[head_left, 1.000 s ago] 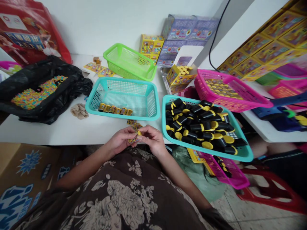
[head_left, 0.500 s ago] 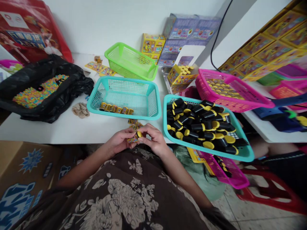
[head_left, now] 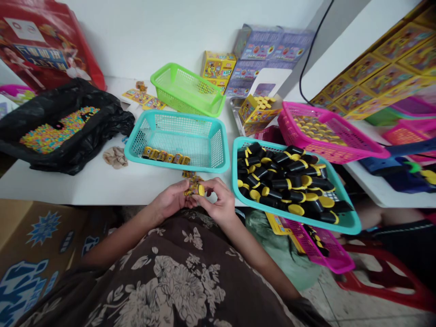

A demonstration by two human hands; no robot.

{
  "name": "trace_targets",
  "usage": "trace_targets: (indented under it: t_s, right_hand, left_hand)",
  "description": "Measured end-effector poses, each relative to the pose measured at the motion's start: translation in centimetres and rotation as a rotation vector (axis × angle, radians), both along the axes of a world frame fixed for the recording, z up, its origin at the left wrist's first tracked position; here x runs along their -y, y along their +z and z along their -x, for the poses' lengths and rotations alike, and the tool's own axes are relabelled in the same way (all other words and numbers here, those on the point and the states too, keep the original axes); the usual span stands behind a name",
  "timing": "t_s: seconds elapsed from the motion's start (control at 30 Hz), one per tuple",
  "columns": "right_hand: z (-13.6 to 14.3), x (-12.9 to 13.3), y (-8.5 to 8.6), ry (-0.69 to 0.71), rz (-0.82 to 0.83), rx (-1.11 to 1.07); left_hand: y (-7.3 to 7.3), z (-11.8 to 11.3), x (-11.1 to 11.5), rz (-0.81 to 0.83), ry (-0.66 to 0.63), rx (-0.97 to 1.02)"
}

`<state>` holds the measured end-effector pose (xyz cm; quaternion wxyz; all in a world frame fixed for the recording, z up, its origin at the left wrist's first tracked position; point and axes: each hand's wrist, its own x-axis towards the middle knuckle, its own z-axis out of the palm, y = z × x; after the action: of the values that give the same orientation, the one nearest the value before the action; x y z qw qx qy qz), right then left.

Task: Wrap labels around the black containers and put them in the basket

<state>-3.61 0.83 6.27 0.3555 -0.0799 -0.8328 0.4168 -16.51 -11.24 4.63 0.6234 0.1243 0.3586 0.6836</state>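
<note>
Between my two hands, at the table's front edge, is a small bottle (head_left: 195, 190) with a yellow cap and a printed label around its body. My left hand (head_left: 173, 198) grips the label end, and my right hand (head_left: 218, 198) has its fingers closed at the capped end. Just beyond my fingers lie several loose printed labels (head_left: 188, 174). A turquoise basket (head_left: 177, 168) behind them holds a row of labelled bottles (head_left: 165, 156) along its near side. To my right, another turquoise basket (head_left: 354, 222) is heaped with black, yellow-capped bottles (head_left: 282, 183).
A black plastic bag (head_left: 112, 120) with colourful candy bits (head_left: 61, 129) stands at left, beside a crumpled cloth (head_left: 115, 157). Behind are a green basket (head_left: 185, 100), purple boxes (head_left: 260, 43) and a pink basket (head_left: 361, 152). A person's leg (head_left: 378, 215) shows at right.
The bottle has turned so its yellow cap points more to the right, and it has risen slightly. My right fingers have shifted a little around the cap.
</note>
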Motion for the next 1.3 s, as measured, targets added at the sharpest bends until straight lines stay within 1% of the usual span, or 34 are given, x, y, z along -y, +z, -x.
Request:
trace_targets:
  t_s: [0.07,0.13,0.27,0.4,0.57,0.67,0.77,0.83,0.9,1.0,1.07,1.13,1.23,1.3]
  right_hand:
    - [-0.1,0.1,0.0,-0.029,-0.061,-0.017]
    - [-0.1,0.2,0.1,-0.021,-0.087,-0.008]
    - [0.0,0.1,0.3,-0.005,-0.016,0.024]
    - [-0.1,-0.1,0.1,0.018,-0.020,-0.034]
    - [0.2,0.0,-0.5,0.027,-0.114,-0.117]
    - [0.3,0.1,-0.8,-0.032,-0.188,-0.134]
    - [0.0,0.1,-0.8,-0.067,-0.342,-0.133]
    - [-0.1,0.1,-0.8,-0.032,-0.425,-0.126]
    - [-0.2,0.1,-0.8,-0.007,-0.395,-0.120]
    - [-0.1,0.2,-0.8,-0.040,-0.226,-0.094]
    - [0.0,0.1,-0.9,-0.062,-0.174,-0.073]
    - [0.1,0.1,-1.3,-0.077,-0.203,-0.068]
    - [0.3,0.1,-1.7,-0.090,-0.300,-0.069]
    - [0.3,0.2,-2.0,-0.080,-0.315,-0.067]
  left_hand:
    - [0.0,-0.1,-0.2,0.019,0.041,0.010]
    - [0.3,-0.1,-0.2,0.035,0.107,0.009]
    - [0.9,0.0,-0.2,0.070,0.223,-0.023]
    - [1.1,-0.1,-0.3,0.091,0.273,-0.015]
    - [1.1,-0.3,-0.4,0.049,0.245,0.026]
    - [0.8,-0.3,-0.4,0.036,0.211,0.051]
    - [0.5,-0.3,-0.4,0.085,0.135,0.083]
    - [0.4,-0.4,-0.4,0.095,0.129,0.104]
    - [0.6,-0.5,-0.5,0.083,0.162,0.125]
    - [1.0,-0.5,-0.7,0.100,0.184,0.169]
    - [1.1,-0.4,-0.8,0.120,0.173,0.211]
    - [1.1,-0.3,-1.0,0.123,0.173,0.244]
    - [0.8,-0.4,-1.1,0.096,0.210,0.244]
    - [0.6,-0.6,-1.2,0.073,0.228,0.234]
